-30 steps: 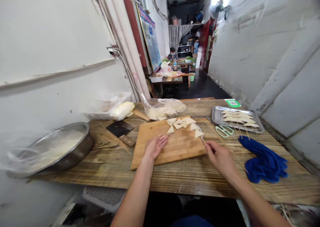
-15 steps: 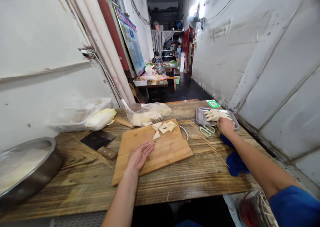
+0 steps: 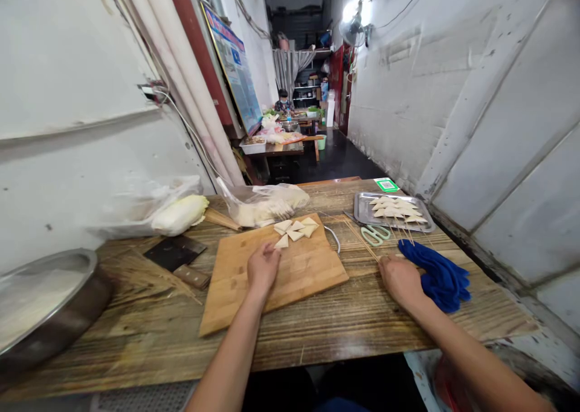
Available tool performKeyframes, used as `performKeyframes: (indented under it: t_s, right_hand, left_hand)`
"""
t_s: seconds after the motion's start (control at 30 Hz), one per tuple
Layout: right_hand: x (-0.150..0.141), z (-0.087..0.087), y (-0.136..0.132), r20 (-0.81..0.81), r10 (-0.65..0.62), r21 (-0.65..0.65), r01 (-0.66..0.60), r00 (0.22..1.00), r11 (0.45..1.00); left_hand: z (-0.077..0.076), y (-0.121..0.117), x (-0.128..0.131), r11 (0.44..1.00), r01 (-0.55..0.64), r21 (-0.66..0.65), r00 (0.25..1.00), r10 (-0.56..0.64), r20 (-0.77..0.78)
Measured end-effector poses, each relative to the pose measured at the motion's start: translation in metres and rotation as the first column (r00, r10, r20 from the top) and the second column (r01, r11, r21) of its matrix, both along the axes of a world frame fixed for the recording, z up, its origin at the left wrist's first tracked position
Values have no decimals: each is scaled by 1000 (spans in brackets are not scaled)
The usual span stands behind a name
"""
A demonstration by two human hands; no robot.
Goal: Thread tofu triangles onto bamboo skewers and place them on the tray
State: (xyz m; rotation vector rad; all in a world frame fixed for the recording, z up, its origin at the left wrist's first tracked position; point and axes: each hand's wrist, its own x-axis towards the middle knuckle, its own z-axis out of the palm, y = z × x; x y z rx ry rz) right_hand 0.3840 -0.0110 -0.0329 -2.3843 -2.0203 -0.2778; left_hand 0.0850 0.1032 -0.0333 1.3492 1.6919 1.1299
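Note:
My left hand (image 3: 264,270) is over the wooden cutting board (image 3: 312,270), its fingers drawn together at the edge of the nearest pale triangular slice (image 3: 281,241). Several more of these slices lie at the board's far side. To the right of the board, my right hand (image 3: 401,276) is closed at the near ends of thin bamboo skewers (image 3: 362,238) lying on the table; its fingertips are partly hidden. Beyond it, a metal tray (image 3: 361,211) holds skewered triangular slices (image 3: 394,208), with their sticks pointing toward me.
A blue cloth (image 3: 441,276) lies beside my right hand. Green-handled scissors (image 3: 375,235) rest near the tray. Left of the board are a cleaver (image 3: 176,254), loose skewers (image 3: 145,273), a cabbage (image 3: 180,215) and a large metal basin (image 3: 97,279). A bag (image 3: 267,205) sits behind the board.
My right hand carried a skewer of slices to the tray, then came back to the loose skewers. My left hand moved forward to the nearest slice, its fingers drawing in.

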Motion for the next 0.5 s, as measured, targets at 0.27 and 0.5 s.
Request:
performKeyframes:
  t_s: [0.27,0.5]
  right_hand:
    - [17,-1,6,-27,-37,5,37,999,999]
    - [22,-1,4,-84,-3,115,13,997,993]
  left_hand:
    - [2,25,10,991,101,90,821,-32,-570]
    - [-2,36,3,991,130,15,907,-112,-405]
